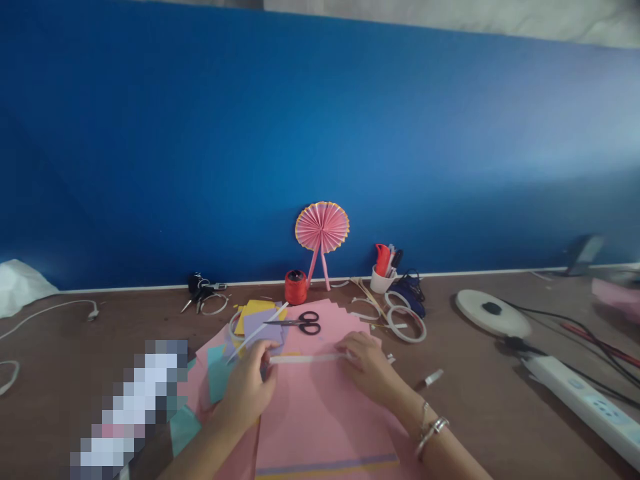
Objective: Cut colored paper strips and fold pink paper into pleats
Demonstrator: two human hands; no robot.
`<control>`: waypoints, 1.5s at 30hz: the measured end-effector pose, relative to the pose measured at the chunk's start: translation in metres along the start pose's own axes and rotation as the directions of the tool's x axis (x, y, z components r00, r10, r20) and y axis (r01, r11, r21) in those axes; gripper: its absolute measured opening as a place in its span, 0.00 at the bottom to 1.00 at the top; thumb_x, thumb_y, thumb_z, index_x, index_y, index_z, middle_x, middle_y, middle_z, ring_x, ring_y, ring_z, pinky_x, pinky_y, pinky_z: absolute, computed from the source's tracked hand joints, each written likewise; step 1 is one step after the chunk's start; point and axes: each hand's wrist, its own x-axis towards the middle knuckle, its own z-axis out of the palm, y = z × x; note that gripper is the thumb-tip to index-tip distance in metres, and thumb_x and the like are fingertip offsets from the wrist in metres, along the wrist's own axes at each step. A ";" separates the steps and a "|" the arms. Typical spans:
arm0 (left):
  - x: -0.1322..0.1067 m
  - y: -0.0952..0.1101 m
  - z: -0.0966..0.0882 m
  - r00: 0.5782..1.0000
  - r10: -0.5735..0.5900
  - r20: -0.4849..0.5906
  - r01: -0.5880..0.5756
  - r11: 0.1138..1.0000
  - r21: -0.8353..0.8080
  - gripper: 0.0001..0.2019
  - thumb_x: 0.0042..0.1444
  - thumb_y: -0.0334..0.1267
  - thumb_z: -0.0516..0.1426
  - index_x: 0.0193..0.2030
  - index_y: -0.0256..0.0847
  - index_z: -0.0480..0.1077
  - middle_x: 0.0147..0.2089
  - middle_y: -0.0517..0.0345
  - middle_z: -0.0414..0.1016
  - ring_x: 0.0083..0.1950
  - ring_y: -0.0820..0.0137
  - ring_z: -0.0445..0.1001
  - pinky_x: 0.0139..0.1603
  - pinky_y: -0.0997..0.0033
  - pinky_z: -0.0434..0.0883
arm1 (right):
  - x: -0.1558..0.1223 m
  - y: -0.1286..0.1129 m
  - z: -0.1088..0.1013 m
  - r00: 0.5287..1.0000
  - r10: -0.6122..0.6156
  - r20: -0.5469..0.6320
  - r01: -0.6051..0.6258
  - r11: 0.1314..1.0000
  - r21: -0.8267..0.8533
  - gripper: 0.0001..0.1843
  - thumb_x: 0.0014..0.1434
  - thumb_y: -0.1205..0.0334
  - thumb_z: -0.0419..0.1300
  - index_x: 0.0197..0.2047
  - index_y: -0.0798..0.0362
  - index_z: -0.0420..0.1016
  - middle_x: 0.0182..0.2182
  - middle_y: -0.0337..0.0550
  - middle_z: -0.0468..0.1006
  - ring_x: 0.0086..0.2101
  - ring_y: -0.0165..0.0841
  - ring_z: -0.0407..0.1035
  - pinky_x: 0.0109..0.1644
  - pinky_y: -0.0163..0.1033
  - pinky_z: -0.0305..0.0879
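A thin white strip of tape point(310, 359) lies straight across a pink paper sheet point(325, 413), along a faint yellow edge. My left hand point(253, 383) is at the strip's left end, its thumb and index finger curled around it. At the other end, the bent fingers and thumb of my right hand point(367, 367) close on the strip; the fingertips partly hide it. Purple and yellow bands cross the sheet's near edge. Just beyond my hands, black-handled scissors point(300, 323) rest on the pink paper, blades pointing left, over purple paper point(263, 330).
A pleated pink paper fan point(323, 228) leans against the blue panel point(200, 133), beside a red spool point(295, 288). Tape rolls point(407, 325) and a white pen cup point(383, 280) stand right of it. Keys point(200, 293) lie left; a power strip point(585, 407) is at right.
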 end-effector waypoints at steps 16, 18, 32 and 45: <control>0.003 -0.007 0.004 0.994 -0.012 -0.113 -0.028 0.937 -0.349 0.17 0.54 0.35 0.51 0.52 0.43 0.59 0.50 0.51 0.68 0.36 0.73 0.73 0.46 0.67 0.71 | 0.004 0.009 -0.003 0.989 0.151 -0.005 -0.144 0.955 0.257 0.04 0.44 0.70 0.56 0.27 0.54 0.71 0.24 0.36 0.74 0.27 0.29 0.66 0.33 0.33 0.60; 0.004 -0.006 0.004 0.993 -0.023 -0.117 -0.025 0.921 -0.389 0.18 0.54 0.36 0.52 0.53 0.43 0.59 0.59 0.48 0.61 0.34 0.76 0.72 0.45 0.68 0.72 | 0.003 0.011 -0.004 0.989 0.146 0.030 -0.148 0.946 0.289 0.11 0.44 0.71 0.56 0.33 0.54 0.73 0.26 0.37 0.76 0.29 0.29 0.68 0.35 0.33 0.62; 0.012 -0.009 -0.004 0.971 -0.225 -0.083 0.126 0.774 -0.620 0.18 0.49 0.41 0.58 0.47 0.41 0.64 0.47 0.50 0.72 0.46 0.65 0.73 0.42 0.70 0.70 | 0.002 0.018 -0.016 0.978 0.113 0.173 -0.170 0.916 0.364 0.10 0.50 0.57 0.59 0.26 0.55 0.69 0.22 0.35 0.66 0.26 0.27 0.58 0.30 0.31 0.55; 0.011 0.004 -0.009 0.863 -0.343 0.370 0.472 0.290 -0.832 0.22 0.39 0.41 0.67 0.43 0.39 0.72 0.40 0.53 0.78 0.41 0.60 0.76 0.41 0.66 0.70 | 0.003 0.037 -0.014 0.940 0.253 0.228 -0.340 0.659 0.671 0.24 0.46 0.43 0.64 0.27 0.60 0.79 0.18 0.38 0.70 0.20 0.25 0.59 0.23 0.31 0.52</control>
